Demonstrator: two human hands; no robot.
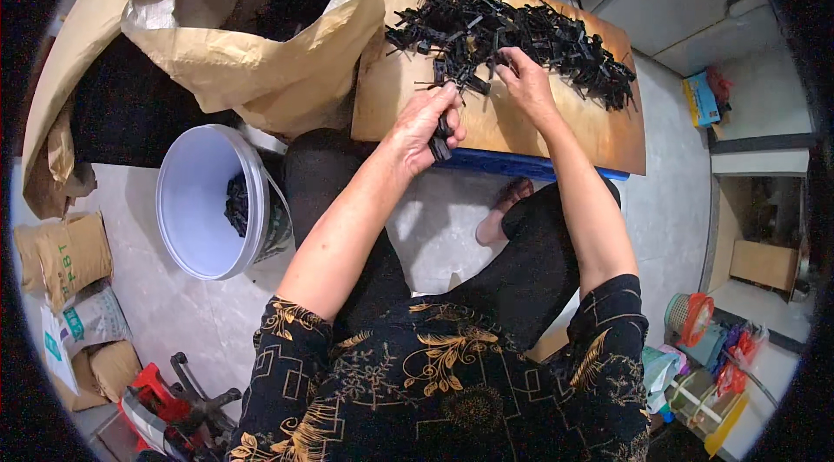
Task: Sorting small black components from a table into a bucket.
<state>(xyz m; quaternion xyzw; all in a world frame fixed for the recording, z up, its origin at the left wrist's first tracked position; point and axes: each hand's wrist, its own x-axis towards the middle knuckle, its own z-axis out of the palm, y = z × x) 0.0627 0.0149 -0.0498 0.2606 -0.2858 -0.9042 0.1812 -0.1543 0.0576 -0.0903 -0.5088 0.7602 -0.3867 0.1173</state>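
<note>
A heap of small black plastic pieces (pixel 556 36), many with thin sticks or prongs, lies along the far side of a wooden board (pixel 400 62). My left hand (pixel 427 125) is over the board's near edge, its fingers closed around several black plastic pieces (pixel 440 139) that poke out below the palm. My right hand (pixel 526 84) is just to its right, at the heap's near edge. Its thumb and fingertips are pinched together, and whatever is between them is too small to make out. A few loose pieces (pixel 472 82) lie between the two hands.
Left of the board stands a large open paper sack (pixel 261 71) with black pieces inside. A white bucket (pixel 204 201) with some black pieces stands by my left leg. Folded sacks (pixel 74 258) lie far left. Cabinets (pixel 686 2) line the right side.
</note>
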